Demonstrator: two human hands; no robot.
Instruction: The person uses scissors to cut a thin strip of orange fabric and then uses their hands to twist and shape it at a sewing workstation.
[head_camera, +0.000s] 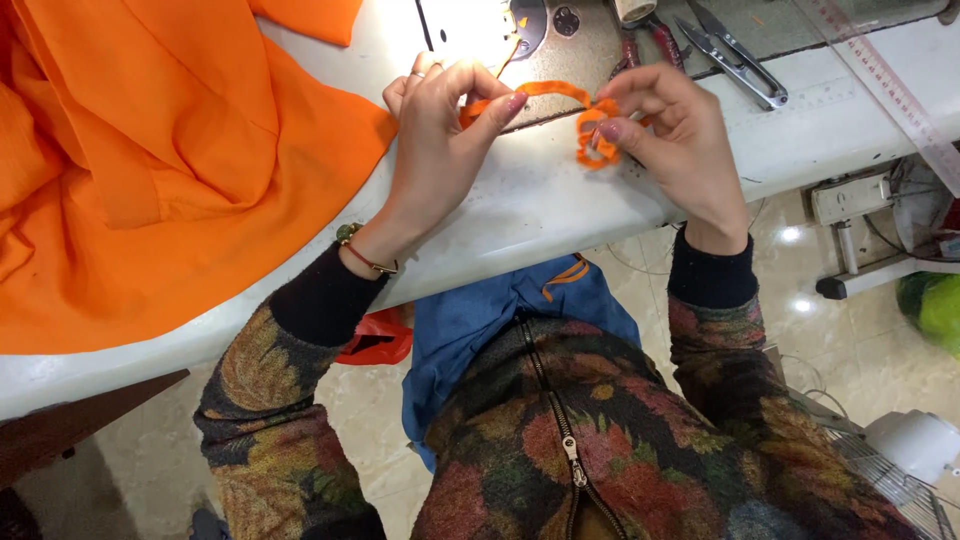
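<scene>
A thin orange fabric strip stretches between both hands over the white sewing table. My left hand pinches its left end between thumb and forefinger. My right hand pinches the other end, where the strip curls into small loops below the fingertips. Both hands hover just above the table's near edge, in front of the sewing machine's metal plate.
A large pile of orange cloth covers the table's left side. Thread snips, a red-handled tool and a clear ruler lie at the back right. Below the table show a tiled floor and a machine pedal frame.
</scene>
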